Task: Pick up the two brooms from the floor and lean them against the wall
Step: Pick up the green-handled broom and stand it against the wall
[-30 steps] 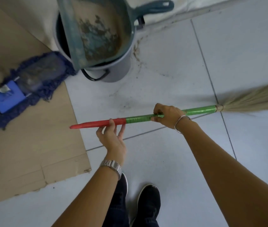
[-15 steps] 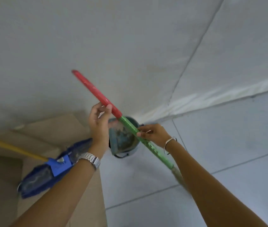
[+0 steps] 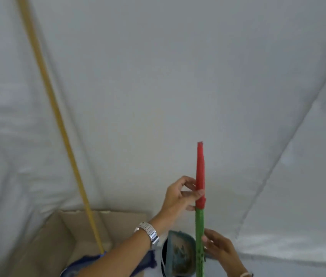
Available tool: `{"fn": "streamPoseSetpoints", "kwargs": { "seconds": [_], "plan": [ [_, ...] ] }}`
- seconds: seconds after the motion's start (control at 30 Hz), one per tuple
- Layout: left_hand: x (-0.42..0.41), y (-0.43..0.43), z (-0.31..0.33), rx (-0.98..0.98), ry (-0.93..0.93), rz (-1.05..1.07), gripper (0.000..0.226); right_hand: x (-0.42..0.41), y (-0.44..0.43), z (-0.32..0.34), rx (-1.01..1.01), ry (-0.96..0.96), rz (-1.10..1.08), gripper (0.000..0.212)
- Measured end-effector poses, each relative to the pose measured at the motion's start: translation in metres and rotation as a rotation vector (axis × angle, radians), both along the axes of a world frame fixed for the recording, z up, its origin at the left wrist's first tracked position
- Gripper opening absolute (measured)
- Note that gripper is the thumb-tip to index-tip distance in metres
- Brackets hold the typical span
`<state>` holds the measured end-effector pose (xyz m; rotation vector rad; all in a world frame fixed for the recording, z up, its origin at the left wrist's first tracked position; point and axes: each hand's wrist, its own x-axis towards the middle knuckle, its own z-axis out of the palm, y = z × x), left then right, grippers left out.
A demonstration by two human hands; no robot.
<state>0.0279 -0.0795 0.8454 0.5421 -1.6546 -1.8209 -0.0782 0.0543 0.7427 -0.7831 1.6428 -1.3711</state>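
Observation:
A broom (image 3: 200,196) with a red upper handle and green lower handle stands nearly upright in front of the white wall (image 3: 158,86). Its bristle end is out of view below the frame. My left hand (image 3: 180,193) pinches the handle where red meets green, thumb and fingers around it. My right hand (image 3: 220,249) touches the green part lower down from the right side, with its fingers loosely on it. Only this one broom is in view.
A mop with a long yellow pole (image 3: 58,124) and blue head (image 3: 82,264) leans against the wall at left, over brown cardboard (image 3: 54,240). A dirty teal dustpan (image 3: 180,252) sits in a dark bucket just left of the broom handle.
The broom has swung from level over the floor, through a slant, to nearly upright at the wall. My view has risen from the floor to the wall. Both hands stayed on the handle.

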Motion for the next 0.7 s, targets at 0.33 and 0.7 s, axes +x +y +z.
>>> {"fn": "streamPoseSetpoints", "kwargs": {
  "seconds": [0.33,0.7],
  "plan": [
    [0.139,-0.043,0.155,-0.206,0.103,0.244,0.012,0.111,-0.074,0.148,-0.217,0.021,0.205,0.011],
    [0.295,-0.15,0.227,-0.308,0.078,0.362,0.008,0.265,-0.206,0.221,-0.292,-0.033,0.279,0.01]
  ]
}}
